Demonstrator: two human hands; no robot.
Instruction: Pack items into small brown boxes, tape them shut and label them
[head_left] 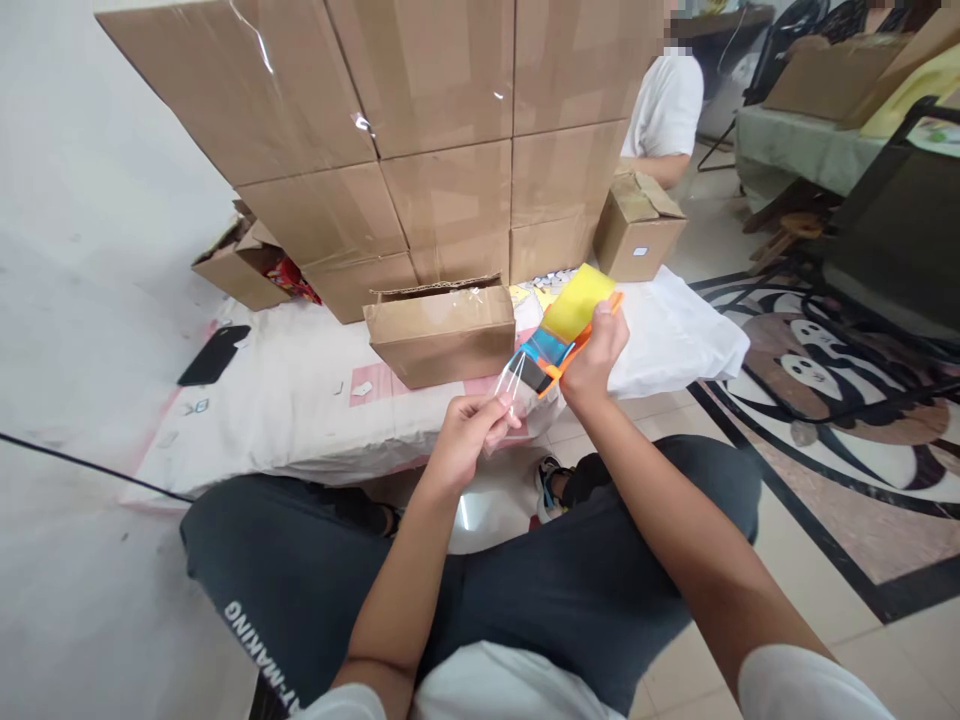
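Left hand (474,428) pinches white strings (515,369) — right hand (598,352) grips the yellow-blue-orange plastic item (579,303). Cardboard box (446,345) stands beyond, on white cloth (281,410).

Yel/orng/blu/blk item (559,338), wht strings (515,370), brn ctns (442,90), panda-patt. flr (817,372)

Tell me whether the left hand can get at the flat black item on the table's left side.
Probably yes, after letting go: the left hand pinches white strings, but the cardboard box stands behind the path to the flat black item, with only small scraps between.
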